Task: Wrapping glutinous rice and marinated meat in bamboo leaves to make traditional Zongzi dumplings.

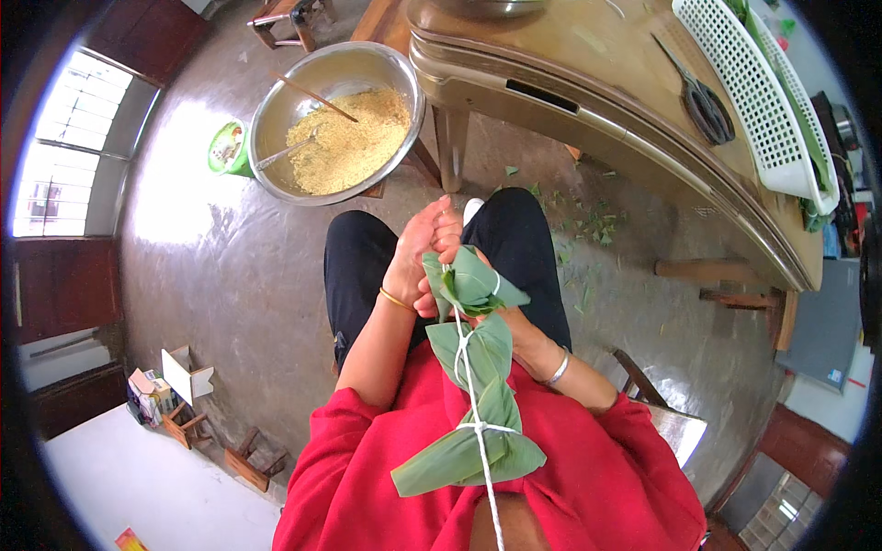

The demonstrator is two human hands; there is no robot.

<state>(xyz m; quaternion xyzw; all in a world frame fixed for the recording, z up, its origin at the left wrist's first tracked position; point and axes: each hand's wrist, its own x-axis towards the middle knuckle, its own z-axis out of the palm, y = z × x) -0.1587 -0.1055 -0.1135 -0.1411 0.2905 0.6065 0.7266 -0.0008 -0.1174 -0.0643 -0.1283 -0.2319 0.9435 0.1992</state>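
Observation:
A green leaf-wrapped zongzi point(475, 279) is in my right hand point(525, 337), which cups it from behind and below; much of that hand is hidden by the leaves. My left hand point(435, 231) is at the parcel's upper left with its fingers curled in, drawn together on a white string point(471, 392) whose short end shows just beneath them. Two more tied zongzi hang on the string nearer the camera: a middle one point(482, 344) and a lower one point(475, 451), each bound with a white loop.
A steel basin point(265, 182) of yellowish grain, with a chopstick point(310, 93) and a spoon point(286, 153), stands ahead-left beside a green bucket point(238, 153). On the table point(551, 41) are scissors point(703, 103) and a white plastic basket point(751, 110) with leaves. Leaf scraps point(596, 227) litter the floor.

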